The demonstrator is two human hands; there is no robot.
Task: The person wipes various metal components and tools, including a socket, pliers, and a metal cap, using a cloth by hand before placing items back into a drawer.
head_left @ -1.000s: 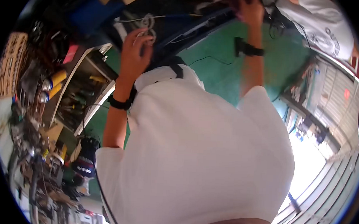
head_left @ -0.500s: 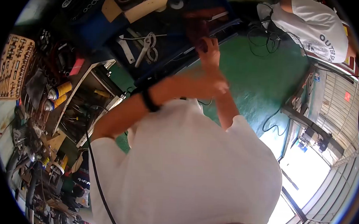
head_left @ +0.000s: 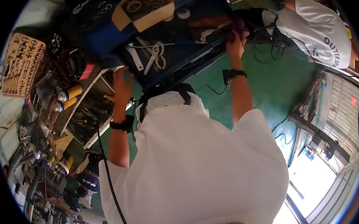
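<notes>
My right hand (head_left: 235, 46) is closed around a crumpled dark-red cloth (head_left: 241, 28) at the right end of a blue tool drawer (head_left: 177, 74). My left hand (head_left: 123, 84) is held up beside the drawer's left corner, near the wooden shelf; its fingers are smeared by motion. In the drawer lie locking pliers (head_left: 155, 57), a flat metal tool (head_left: 135, 58) and a thin hose (head_left: 170, 44). Behind them are a reddish flat piece (head_left: 205, 26) and a pale disc (head_left: 184, 13).
An open cardboard box (head_left: 145, 12) with small parts stands over the drawer. Left are a wooden socket tray (head_left: 23, 65), spray cans (head_left: 70, 93) and a cluttered shelf (head_left: 96, 80). Cables (head_left: 272, 46) lie on the green floor near another person's white shirt (head_left: 317, 32).
My arms, crossed before, are now apart. My left hand has moved left; my right hand has gone right with the dark-red cloth. The view has shifted slightly.
</notes>
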